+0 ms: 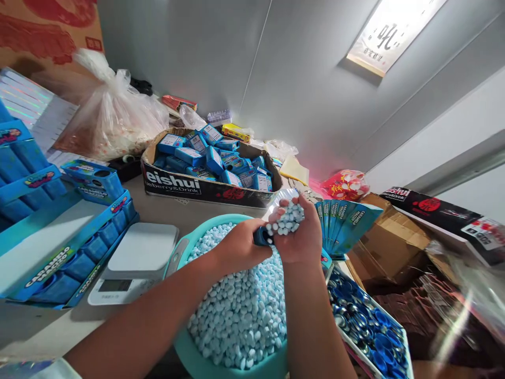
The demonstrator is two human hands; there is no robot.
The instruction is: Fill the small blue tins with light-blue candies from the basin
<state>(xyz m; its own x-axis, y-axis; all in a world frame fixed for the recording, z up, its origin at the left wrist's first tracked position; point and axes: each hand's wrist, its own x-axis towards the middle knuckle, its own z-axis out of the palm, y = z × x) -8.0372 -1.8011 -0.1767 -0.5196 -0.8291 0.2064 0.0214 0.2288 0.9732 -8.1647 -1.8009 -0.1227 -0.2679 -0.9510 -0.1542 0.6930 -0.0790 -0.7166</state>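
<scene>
My right hand (302,237) is cupped and full of small pale-blue tablets (288,220). It is held over a teal basin (185,347) heaped with the same tablets (240,310). My left hand (239,247) is closed around a small dark-blue container (261,237), its mouth held against the right hand's tablets. Both hands meet above the far rim of the basin.
A white kitchen scale (134,263) sits left of the basin. Blue display cartons (67,247) stand at far left. A cardboard tray of small blue boxes (209,163) lies behind. A fan of teal flat packs (345,221) and a tray of blue caps (366,326) are on the right.
</scene>
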